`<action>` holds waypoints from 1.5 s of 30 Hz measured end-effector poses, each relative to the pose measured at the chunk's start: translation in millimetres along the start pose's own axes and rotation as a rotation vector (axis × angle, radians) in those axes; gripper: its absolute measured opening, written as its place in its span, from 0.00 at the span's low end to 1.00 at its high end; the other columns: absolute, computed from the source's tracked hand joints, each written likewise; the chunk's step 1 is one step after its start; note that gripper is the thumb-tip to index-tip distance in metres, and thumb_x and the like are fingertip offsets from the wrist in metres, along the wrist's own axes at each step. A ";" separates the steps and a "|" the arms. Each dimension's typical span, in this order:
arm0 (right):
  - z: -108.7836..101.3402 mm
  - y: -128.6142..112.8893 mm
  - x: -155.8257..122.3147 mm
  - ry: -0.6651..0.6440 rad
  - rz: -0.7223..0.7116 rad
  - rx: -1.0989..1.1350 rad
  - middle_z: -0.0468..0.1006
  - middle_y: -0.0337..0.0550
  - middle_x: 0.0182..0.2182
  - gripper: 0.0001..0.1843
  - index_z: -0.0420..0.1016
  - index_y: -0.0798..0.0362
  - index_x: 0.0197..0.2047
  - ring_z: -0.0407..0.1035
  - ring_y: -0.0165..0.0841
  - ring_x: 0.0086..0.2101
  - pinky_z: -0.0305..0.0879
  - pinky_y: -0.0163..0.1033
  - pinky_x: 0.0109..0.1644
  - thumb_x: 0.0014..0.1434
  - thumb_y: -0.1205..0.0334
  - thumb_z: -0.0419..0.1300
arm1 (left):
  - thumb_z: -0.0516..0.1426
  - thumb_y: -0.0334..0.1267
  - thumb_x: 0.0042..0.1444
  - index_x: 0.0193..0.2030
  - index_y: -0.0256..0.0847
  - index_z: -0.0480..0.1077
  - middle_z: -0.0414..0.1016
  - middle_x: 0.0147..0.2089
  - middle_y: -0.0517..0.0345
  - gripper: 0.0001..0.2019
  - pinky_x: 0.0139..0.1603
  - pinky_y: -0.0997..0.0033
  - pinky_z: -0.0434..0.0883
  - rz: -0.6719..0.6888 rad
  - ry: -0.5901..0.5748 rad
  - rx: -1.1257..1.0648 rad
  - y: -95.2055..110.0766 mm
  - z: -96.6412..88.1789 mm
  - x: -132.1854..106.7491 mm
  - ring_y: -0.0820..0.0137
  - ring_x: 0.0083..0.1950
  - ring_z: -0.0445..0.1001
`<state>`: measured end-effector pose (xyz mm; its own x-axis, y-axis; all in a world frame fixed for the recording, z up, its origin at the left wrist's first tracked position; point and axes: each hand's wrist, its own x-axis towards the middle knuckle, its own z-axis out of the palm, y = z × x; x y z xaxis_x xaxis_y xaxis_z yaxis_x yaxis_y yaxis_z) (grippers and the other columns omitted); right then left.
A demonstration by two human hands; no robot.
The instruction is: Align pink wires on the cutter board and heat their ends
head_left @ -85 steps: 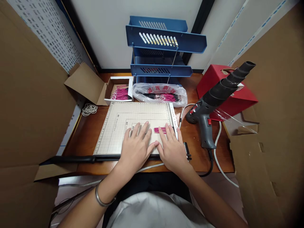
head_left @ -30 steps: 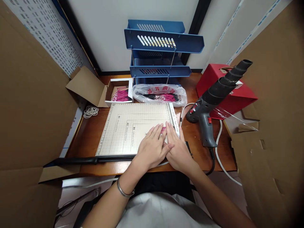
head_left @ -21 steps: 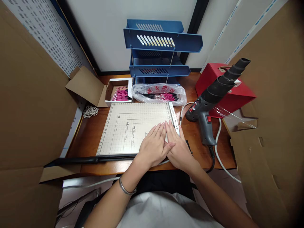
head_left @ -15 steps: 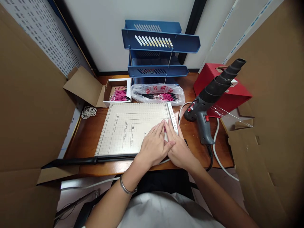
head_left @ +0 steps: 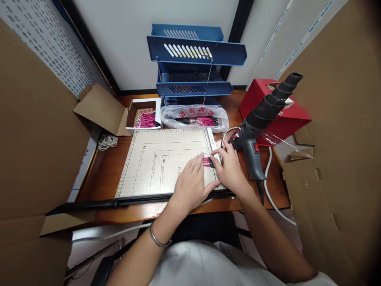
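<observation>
A small bundle of pink wires [head_left: 208, 161] lies on the beige gridded cutter board [head_left: 154, 159], close to its white ruler guide [head_left: 212, 140] on the right. My left hand [head_left: 192, 183] rests flat and open on the board, fingertips on the left part of the bundle. My right hand [head_left: 231, 170] sits over the ruler guide with curled fingers. Its thumb and forefinger pinch the bundle's right end. The hands stand apart, with the wires showing between them.
The cutter's black arm [head_left: 113, 203] lies along the board's near edge. A heat gun [head_left: 256, 121] with its cord stands just right of my right hand, before a red box [head_left: 278, 113]. Behind the board are a plastic bag of wires [head_left: 193, 117], a white box of pink wires [head_left: 143, 117], blue trays [head_left: 193, 51] and rubber bands [head_left: 105, 140]. Cardboard walls stand on both sides.
My hands, earlier pressed together flat over the wires, have parted. The right hand moved right onto the ruler guide and curled onto the bundle's end, uncovering the pink wires. The camera shifted slightly.
</observation>
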<state>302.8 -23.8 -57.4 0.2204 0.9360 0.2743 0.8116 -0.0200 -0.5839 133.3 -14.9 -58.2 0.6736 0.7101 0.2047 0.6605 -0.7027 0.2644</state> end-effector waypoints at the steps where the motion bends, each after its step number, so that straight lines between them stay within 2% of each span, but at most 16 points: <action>1: 3.9 0.5 1.5 -0.009 0.001 -0.011 0.58 0.61 0.71 0.11 0.75 0.52 0.43 0.49 0.53 0.72 0.49 0.70 0.70 0.68 0.58 0.53 | 0.46 0.61 0.70 0.73 0.20 0.55 0.55 0.76 0.31 0.42 0.77 0.53 0.56 0.001 -0.008 0.008 0.3 -0.6 0.0 0.54 0.77 0.56; 5: 9.8 4.4 0.8 -0.062 0.005 -0.005 0.58 0.63 0.71 0.10 0.74 0.53 0.43 0.46 0.54 0.73 0.49 0.70 0.70 0.69 0.59 0.53 | 0.48 0.58 0.70 0.73 0.20 0.55 0.53 0.77 0.31 0.40 0.77 0.54 0.55 -0.010 -0.018 0.021 2.1 -1.6 0.1 0.54 0.78 0.55; 11: 8.1 8.3 2.0 -0.127 0.015 0.088 0.62 0.60 0.69 0.08 0.71 0.51 0.44 0.50 0.49 0.72 0.48 0.70 0.70 0.69 0.61 0.52 | 0.47 0.57 0.71 0.73 0.22 0.53 0.51 0.77 0.30 0.39 0.75 0.52 0.58 -0.026 0.027 -0.003 4.5 0.0 -0.6 0.53 0.76 0.58; 16: 8.0 6.5 3.5 -0.125 0.011 0.114 0.65 0.61 0.66 0.09 0.71 0.51 0.42 0.54 0.47 0.70 0.51 0.66 0.71 0.68 0.61 0.51 | 0.47 0.50 0.72 0.73 0.22 0.55 0.54 0.77 0.34 0.34 0.77 0.53 0.55 -0.053 -0.007 0.009 7.2 -0.8 -0.1 0.54 0.77 0.56; 21: -5.4 -2.4 -12.8 -0.033 -0.015 0.167 0.62 0.58 0.70 0.11 0.68 0.49 0.50 0.53 0.46 0.71 0.47 0.68 0.72 0.67 0.60 0.51 | 0.46 0.43 0.72 0.73 0.20 0.56 0.54 0.77 0.37 0.30 0.77 0.54 0.56 -0.049 -0.002 0.036 8.7 -0.8 -0.3 0.55 0.77 0.55; 24: -11.3 -7.4 -25.3 -0.088 -0.009 0.149 0.59 0.55 0.72 0.15 0.66 0.48 0.52 0.53 0.47 0.71 0.45 0.71 0.72 0.61 0.63 0.53 | 0.45 0.41 0.72 0.72 0.20 0.58 0.56 0.76 0.38 0.29 0.77 0.54 0.57 -0.048 0.031 0.042 9.2 0.1 -0.3 0.55 0.77 0.57; 28: -8.5 -9.5 -27.8 -0.100 0.063 0.103 0.61 0.56 0.71 0.19 0.65 0.48 0.52 0.57 0.50 0.69 0.50 0.72 0.69 0.57 0.65 0.53 | 0.46 0.40 0.71 0.72 0.19 0.59 0.56 0.76 0.40 0.29 0.77 0.54 0.57 -0.050 0.038 0.056 11.0 0.4 0.2 0.55 0.76 0.58; 33: -3.0 -9.8 -18.8 -0.054 0.107 0.110 0.65 0.57 0.69 0.21 0.65 0.49 0.52 0.63 0.50 0.66 0.57 0.67 0.68 0.54 0.66 0.54 | 0.46 0.40 0.71 0.71 0.19 0.59 0.58 0.76 0.38 0.29 0.77 0.55 0.57 -0.063 0.024 0.079 13.5 0.1 0.7 0.54 0.76 0.58; 37: -5.9 -15.0 -18.8 -0.060 0.128 0.097 0.69 0.59 0.66 0.23 0.65 0.52 0.57 0.67 0.52 0.62 0.62 0.63 0.65 0.56 0.64 0.53 | 0.47 0.39 0.71 0.71 0.19 0.59 0.57 0.76 0.37 0.29 0.77 0.55 0.56 -0.066 0.033 0.085 14.5 0.8 0.9 0.54 0.76 0.58; 41: -9.5 -23.3 -22.1 -0.150 0.199 0.075 0.75 0.60 0.59 0.28 0.61 0.54 0.64 0.69 0.54 0.59 0.60 0.68 0.65 0.59 0.62 0.51 | 0.46 0.39 0.71 0.71 0.19 0.60 0.57 0.76 0.39 0.29 0.76 0.54 0.56 -0.072 0.043 0.093 16.1 1.7 0.9 0.54 0.76 0.58; 45: -6.7 -25.2 -22.9 -0.187 0.237 0.074 0.73 0.62 0.62 0.29 0.59 0.55 0.67 0.68 0.55 0.61 0.60 0.68 0.64 0.66 0.53 0.48 | 0.44 0.39 0.72 0.70 0.21 0.62 0.55 0.77 0.42 0.28 0.76 0.50 0.56 -0.078 0.029 0.106 17.2 1.3 0.1 0.54 0.76 0.57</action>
<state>280.9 -47.1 -43.9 0.2899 0.9569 -0.0179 0.7063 -0.2265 -0.6707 145.1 -26.9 -54.9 0.6097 0.7630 0.2148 0.7432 -0.6445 0.1796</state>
